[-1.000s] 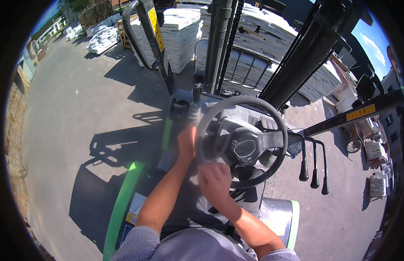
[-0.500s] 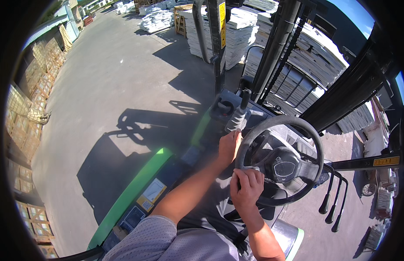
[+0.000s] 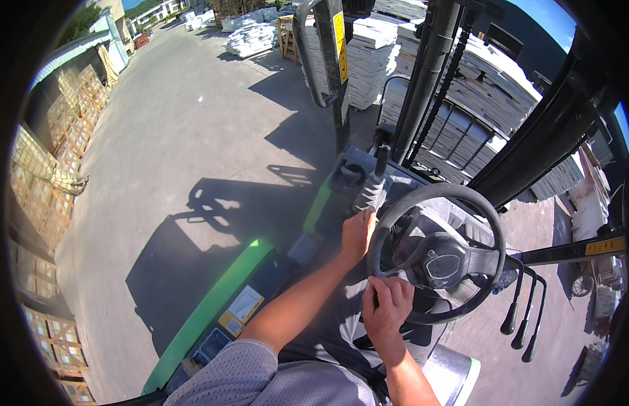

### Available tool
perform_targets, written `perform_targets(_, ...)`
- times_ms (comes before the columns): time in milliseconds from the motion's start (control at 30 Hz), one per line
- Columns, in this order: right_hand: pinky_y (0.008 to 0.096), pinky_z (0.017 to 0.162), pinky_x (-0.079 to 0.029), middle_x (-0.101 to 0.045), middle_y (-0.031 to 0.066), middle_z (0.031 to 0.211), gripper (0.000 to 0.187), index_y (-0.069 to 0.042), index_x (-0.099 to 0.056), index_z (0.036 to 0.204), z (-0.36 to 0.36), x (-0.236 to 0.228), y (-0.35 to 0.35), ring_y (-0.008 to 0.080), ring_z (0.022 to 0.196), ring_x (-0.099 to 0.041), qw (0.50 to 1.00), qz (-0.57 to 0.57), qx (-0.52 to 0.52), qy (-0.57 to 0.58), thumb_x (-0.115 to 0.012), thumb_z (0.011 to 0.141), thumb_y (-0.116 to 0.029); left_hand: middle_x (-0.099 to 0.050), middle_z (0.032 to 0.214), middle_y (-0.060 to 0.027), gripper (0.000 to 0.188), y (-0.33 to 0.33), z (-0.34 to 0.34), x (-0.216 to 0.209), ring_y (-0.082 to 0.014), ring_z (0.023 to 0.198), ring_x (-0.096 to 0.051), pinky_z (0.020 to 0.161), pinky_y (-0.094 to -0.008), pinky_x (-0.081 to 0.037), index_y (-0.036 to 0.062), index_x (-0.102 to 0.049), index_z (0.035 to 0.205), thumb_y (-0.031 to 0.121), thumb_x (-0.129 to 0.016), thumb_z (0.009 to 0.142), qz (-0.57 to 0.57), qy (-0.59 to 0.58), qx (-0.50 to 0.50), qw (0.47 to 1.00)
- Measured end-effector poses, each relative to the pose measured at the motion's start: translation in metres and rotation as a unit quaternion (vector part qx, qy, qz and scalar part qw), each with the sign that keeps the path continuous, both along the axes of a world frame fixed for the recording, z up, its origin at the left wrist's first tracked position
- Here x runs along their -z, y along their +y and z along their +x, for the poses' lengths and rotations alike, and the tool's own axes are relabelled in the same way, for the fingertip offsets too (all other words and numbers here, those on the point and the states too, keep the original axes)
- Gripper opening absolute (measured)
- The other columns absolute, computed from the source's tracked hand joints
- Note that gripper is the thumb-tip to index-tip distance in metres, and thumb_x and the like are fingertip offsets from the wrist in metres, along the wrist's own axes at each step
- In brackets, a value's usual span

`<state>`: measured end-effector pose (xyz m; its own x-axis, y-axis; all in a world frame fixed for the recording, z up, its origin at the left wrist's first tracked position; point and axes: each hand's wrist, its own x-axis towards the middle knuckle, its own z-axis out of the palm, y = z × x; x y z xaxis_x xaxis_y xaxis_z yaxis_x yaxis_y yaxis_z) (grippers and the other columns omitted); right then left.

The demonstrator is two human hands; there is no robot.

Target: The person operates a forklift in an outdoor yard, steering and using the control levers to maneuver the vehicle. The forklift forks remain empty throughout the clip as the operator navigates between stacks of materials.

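Head view: seated at the controls of a green-edged forklift (image 3: 223, 292). Looks mid-operation, with both hands placed; can't judge how much is done or left. Gripping the lower-left rim of the steering wheel (image 3: 482, 262) with the right hand (image 3: 390, 301), curled over. Holding the left hand (image 3: 359, 235) beside the wheel's left rim, below an upright lever (image 3: 383, 161); can't tell if gripping anything, fingers partly hidden. Wheel: straight ahead, left of three black levers (image 3: 519, 336). Labels: yellow strip (image 3: 339, 40) on the front post (image 3: 341, 101), white-and-yellow panel (image 3: 242, 308) alongside, badge on the hub; probably too small to read.
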<state>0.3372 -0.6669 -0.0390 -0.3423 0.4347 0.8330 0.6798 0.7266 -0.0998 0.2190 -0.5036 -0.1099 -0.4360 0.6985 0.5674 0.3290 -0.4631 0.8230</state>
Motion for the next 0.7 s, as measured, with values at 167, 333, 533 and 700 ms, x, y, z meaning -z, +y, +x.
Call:
perform_targets(167,0.0426,0.078,-0.046,-0.067,0.0064,0.090,0.024,-0.008,-0.069,0.100,0.002,-0.011,-0.001,0.0287,0.087,-0.063,1.000,-0.007,0.003,-0.003,-0.076,0.080,0.002,-0.067,0.079,-0.0216,0.037,-0.007,0.002,-0.015,-0.0434,0.074,-0.067,0.064,-0.0473,-0.050,-0.0013,-0.066,0.090,0.028,-0.052,0.107,-0.011,-0.024,0.017,1.000)
perform_targets(333,0.0429,0.078,-0.046,-0.067,0.0062,0.091,0.023,-0.008,-0.069,0.100,0.002,-0.019,-0.004,0.0288,0.088,-0.063,1.000,-0.007,-0.003,-0.010,-0.076,0.080,0.001,-0.067,0.078,-0.0216,0.038,-0.013,0.002,-0.024,-0.0429,0.074,-0.066,0.064,-0.0466,-0.050,-0.0008,-0.066,0.090,0.029,-0.051,0.108,-0.025,-0.034,0.025,0.999)
perform_targets(533,0.0426,0.077,-0.046,-0.067,0.0055,0.091,0.023,-0.009,-0.069,0.100,0.000,-0.021,-0.010,0.0282,0.088,-0.063,1.000,-0.005,0.003,-0.017,-0.076,0.080,0.001,-0.068,0.079,-0.0210,0.037,-0.015,0.000,-0.021,-0.0422,0.074,-0.067,0.064,-0.0467,-0.050,-0.0001,-0.065,0.091,0.028,-0.050,0.108,-0.001,0.017,0.005,1.000)
perform_targets(700,0.0425,0.077,-0.046,-0.067,0.0052,0.091,0.024,-0.009,-0.069,0.100,-0.001,-0.025,-0.014,0.0279,0.088,-0.063,1.000,-0.013,0.010,-0.010,-0.077,0.080,0.001,-0.069,0.080,-0.0202,0.033,-0.017,-0.001,-0.019,-0.0423,0.075,-0.067,0.064,-0.0469,-0.051,0.0009,-0.065,0.095,0.027,-0.050,0.108,0.008,0.022,0.011,1.000)
